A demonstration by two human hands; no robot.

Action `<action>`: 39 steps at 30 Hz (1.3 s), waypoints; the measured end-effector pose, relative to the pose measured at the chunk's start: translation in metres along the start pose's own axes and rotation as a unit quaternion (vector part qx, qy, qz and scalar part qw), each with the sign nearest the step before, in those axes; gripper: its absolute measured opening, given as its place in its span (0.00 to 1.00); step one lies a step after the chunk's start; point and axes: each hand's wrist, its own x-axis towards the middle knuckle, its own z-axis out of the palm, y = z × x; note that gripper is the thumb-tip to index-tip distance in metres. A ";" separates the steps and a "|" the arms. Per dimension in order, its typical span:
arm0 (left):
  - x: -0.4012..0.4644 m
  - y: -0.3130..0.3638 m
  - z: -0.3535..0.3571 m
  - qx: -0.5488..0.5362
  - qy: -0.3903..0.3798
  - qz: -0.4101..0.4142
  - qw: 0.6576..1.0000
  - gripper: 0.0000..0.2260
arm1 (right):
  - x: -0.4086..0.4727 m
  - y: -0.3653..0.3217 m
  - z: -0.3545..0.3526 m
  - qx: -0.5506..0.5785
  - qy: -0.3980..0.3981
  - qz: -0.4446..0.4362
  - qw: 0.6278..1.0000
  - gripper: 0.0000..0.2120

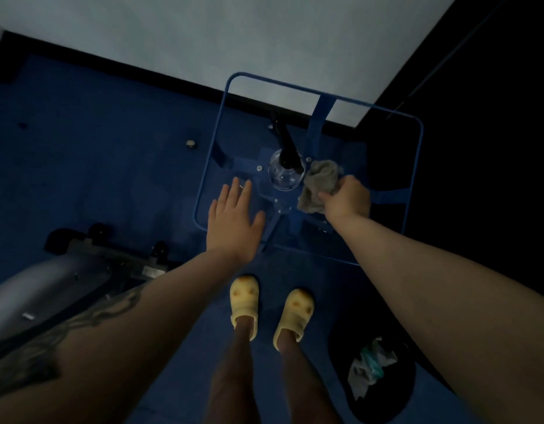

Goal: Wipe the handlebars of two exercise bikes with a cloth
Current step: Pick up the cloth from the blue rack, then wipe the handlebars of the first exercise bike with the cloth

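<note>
The room is dim and I can only make out part of the exercise bike at the lower left: a grey rounded body and a dark base with small wheels, cut off by the frame edge and partly behind my left forearm. I see no handlebars from here. In front of me stands a glass table with a blue rim; through its top I see the blue legs and floor, which makes the surface itself hard to read. My left hand is spread flat with straight fingers over the table's near left part, holding nothing; I cannot tell if it touches the glass. A clear spray bottle with a dark nozzle stands near the table's middle. Just to its right, my right hand grips the grey cloth, bunched up and sticking out past my knuckles toward the bottle. At the lower right a dark bin holds crumpled scraps, blurred.
</note>
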 end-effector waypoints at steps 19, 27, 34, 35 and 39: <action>-0.117 0.039 -0.202 -0.181 0.179 0.019 0.967 0.26 | -0.187 -0.089 -0.182 0.186 0.134 -0.356 0.906 0.07; -0.237 0.025 -0.229 -0.163 0.317 -0.052 0.933 0.25 | -0.249 -0.129 -0.182 0.163 0.002 -0.515 0.841 0.09; -0.348 -0.009 -0.218 -0.105 0.405 -0.181 0.890 0.22 | -0.335 -0.152 -0.137 0.150 -0.139 -0.585 0.785 0.05; -0.363 -0.013 -0.217 -0.108 0.414 -0.197 0.882 0.22 | -0.347 -0.154 -0.132 0.146 -0.153 -0.594 0.776 0.06; -0.416 -0.028 -0.211 -0.113 0.453 -0.247 0.849 0.22 | -0.397 -0.160 -0.113 0.134 -0.178 -0.634 0.741 0.09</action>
